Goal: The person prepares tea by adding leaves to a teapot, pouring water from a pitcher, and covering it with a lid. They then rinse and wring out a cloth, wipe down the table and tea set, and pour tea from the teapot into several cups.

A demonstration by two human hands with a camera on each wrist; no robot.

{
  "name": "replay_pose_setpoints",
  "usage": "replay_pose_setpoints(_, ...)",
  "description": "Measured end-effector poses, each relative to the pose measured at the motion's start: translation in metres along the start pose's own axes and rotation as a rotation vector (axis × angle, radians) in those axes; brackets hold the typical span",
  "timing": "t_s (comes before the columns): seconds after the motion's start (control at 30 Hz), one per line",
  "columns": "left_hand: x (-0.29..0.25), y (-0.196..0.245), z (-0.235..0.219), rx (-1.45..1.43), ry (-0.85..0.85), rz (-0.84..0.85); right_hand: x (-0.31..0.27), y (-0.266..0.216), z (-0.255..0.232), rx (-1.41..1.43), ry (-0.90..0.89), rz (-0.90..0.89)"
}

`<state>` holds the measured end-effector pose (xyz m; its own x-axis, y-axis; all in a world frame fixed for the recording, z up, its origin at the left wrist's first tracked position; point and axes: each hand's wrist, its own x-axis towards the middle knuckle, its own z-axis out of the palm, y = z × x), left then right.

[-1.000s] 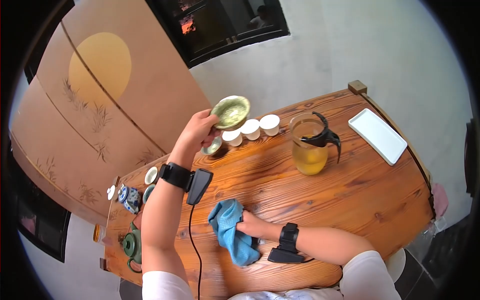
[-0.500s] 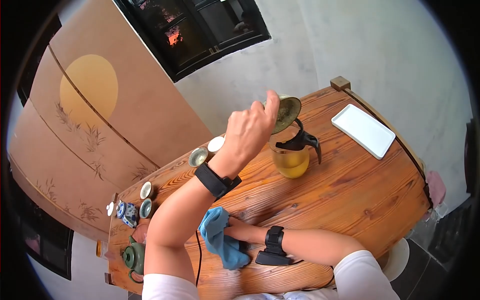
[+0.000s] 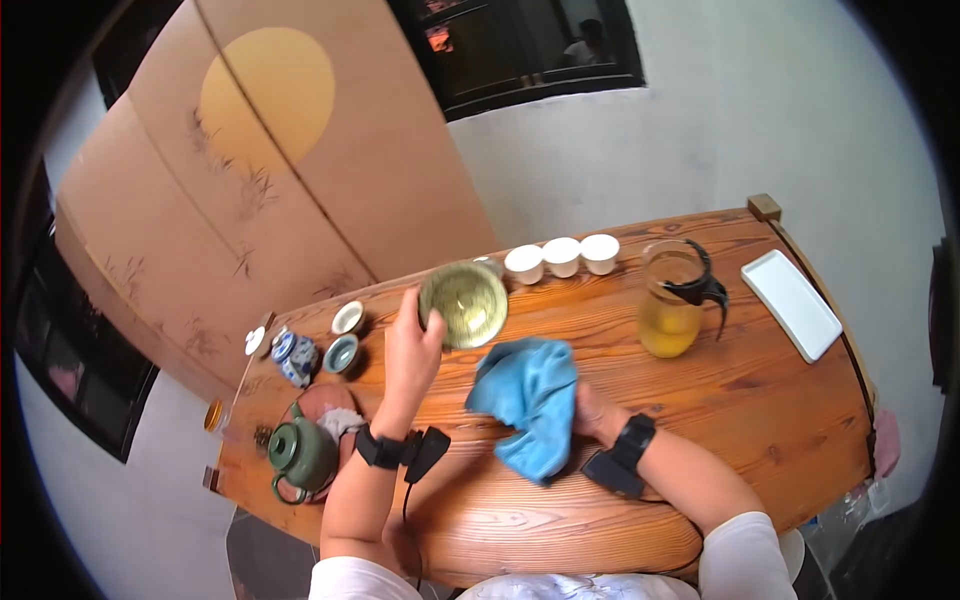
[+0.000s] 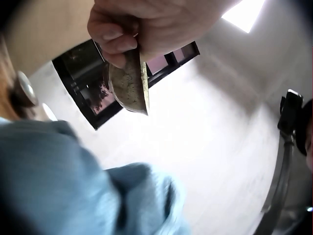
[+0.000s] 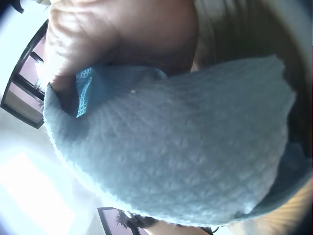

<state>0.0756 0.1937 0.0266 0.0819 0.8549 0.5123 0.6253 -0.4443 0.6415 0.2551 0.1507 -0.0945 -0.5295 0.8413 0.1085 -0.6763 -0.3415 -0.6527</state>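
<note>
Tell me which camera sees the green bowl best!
The head view: it looks into the green bowl, which the left hand holds by its edge. The left wrist view shows it only side-on, partly covered by that hand. The right wrist view shows blue cloth, but no bowl I can see.

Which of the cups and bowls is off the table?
The green bowl: the left hand holds it up by its edge. The others in sight, such as the three white cups, stand on the table.

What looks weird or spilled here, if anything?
Nothing really stands out. The pitcher stands upright, three white cups line up, and I see no spill. The green bowl is tilted, but the left hand holds it.
</note>
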Motion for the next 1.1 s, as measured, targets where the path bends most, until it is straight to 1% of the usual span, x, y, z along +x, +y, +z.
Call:
replay_pose_setpoints(0.03,-0.016,-0.013,-0.008,0.138,0.024,0.041,-0.002,-0.01,0.003,-0.058,-0.009,-0.01)
replay_pose_setpoints(0.07,-0.033,-0.021,-0.01,0.166,-0.012,0.006,0.0,-0.013,-0.003,-0.092,-0.006,0.031)
replay_pose_setpoints(0.1,-0.049,-0.026,-0.009,0.231,-0.023,0.061,0.003,-0.013,-0.007,-0.128,-0.002,0.071)
replay_pose_setpoints(0.13,-0.063,-0.029,-0.005,0.156,-0.131,-0.071,0.003,-0.017,0.003,-0.141,0.053,0.048)
replay_pose_setpoints(0.17,-0.075,-0.028,-0.001,0.168,-0.162,-0.012,0.005,-0.013,0.011,-0.15,0.048,0.068)
replay_pose_setpoints(0.2,-0.084,-0.021,0.005,0.135,-0.191,0.053,0.008,-0.008,0.019,-0.521,0.078,-0.159)
replay_pose_setpoints(0.23,-0.093,-0.013,0.01,0.134,-0.225,0.055,0.009,-0.005,0.026,-0.891,0.104,-0.396)
replay_pose_setpoints(0.27,-0.098,-0.008,0.012,0.11,-0.256,0.064,0.01,-0.004,0.03,-0.807,0.121,-0.388)
replay_pose_setpoints(0.3,-0.102,-0.006,0.014,0.083,-0.286,0.076,0.007,-0.009,0.031,-0.827,0.125,-0.385)
replay_pose_setpoints(0.33,-0.105,-0.008,0.017,0.066,-0.281,0.082,0.002,-0.014,0.031,-1.091,0.118,-0.361)
replay_pose_setpoints(0.37,-0.108,-0.011,0.02,0.202,-0.287,0.207,-0.003,-0.019,0.032,-1.354,0.108,-0.328)
replay_pose_setpoints(0.4,-0.109,-0.013,0.023,0.34,-0.288,0.327,-0.007,-0.023,0.047,-1.474,0.104,-0.404)
replay_pose_setpoints(0.43,-0.11,-0.015,0.023,0.328,-0.284,0.323,-0.008,-0.019,0.042,-1.652,0.109,-0.343)
replay_pose_setpoints(0.5,-0.111,-0.016,0.021,0.432,-0.265,0.434,-0.008,-0.017,0.044,-1.707,0.087,-0.37)
replay_pose_setpoints(0.53,-0.11,-0.015,0.019,0.431,-0.266,0.431,-0.008,-0.017,0.047,-1.706,0.085,-0.366)
replay_pose_setpoints(0.6,-0.106,-0.011,0.015,0.35,-0.219,0.386,-0.009,-0.017,0.053,-1.57,0.143,-0.449)
replay_pose_setpoints(0.63,-0.103,-0.013,0.015,0.348,-0.224,0.383,-0.008,-0.012,0.051,-1.568,0.145,-0.444)
replay_pose_setpoints(0.7,-0.097,-0.016,0.016,0.165,-0.114,0.272,-0.003,0.003,0.042,-1.139,0.334,-0.471)
replay_pose_setpoints(0.73,-0.095,-0.016,0.016,0.1,-0.099,0.241,-0.001,0.01,0.042,-0.949,0.35,-0.473)
replay_pose_setpoints(0.77,-0.095,-0.016,0.017,0.103,-0.102,0.237,0.002,0.022,0.04,-0.945,0.35,-0.469)
replay_pose_setpoints(0.83,-0.098,-0.014,0.025,-0.228,-0.142,-0.193,0.004,0.046,0.036,-0.583,0.567,-0.491)
replay_pose_setpoints(0.87,-0.101,-0.016,0.028,-0.296,-0.141,-0.21,0.001,0.049,0.032,-0.523,0.536,-0.432)
replay_pose_setpoints(0.9,-0.102,-0.019,0.03,-0.294,-0.142,-0.213,-0.001,0.044,0.031,-0.52,0.537,-0.428)
replay_pose_setpoints(0.97,-0.105,-0.024,0.03,-0.235,-0.19,-0.144,-0.004,0.024,0.034,-0.865,0.479,-0.425)
replay_pose_setpoints(1.0,-0.101,-0.02,0.024,-0.109,-0.189,-0.059,-0.003,0.011,0.037,-1.017,0.396,-0.517)
replay_pose_setpoints(1.03,-0.098,-0.016,0.016,-0.108,-0.183,-0.068,-0.004,-0.001,0.035,-1.173,0.321,-0.487)
replay_pose_setpoints(1.1,-0.094,-0.012,0.004,0.244,-0.255,0.157,-0.007,-0.02,0.034,-1.568,0.217,-0.616)
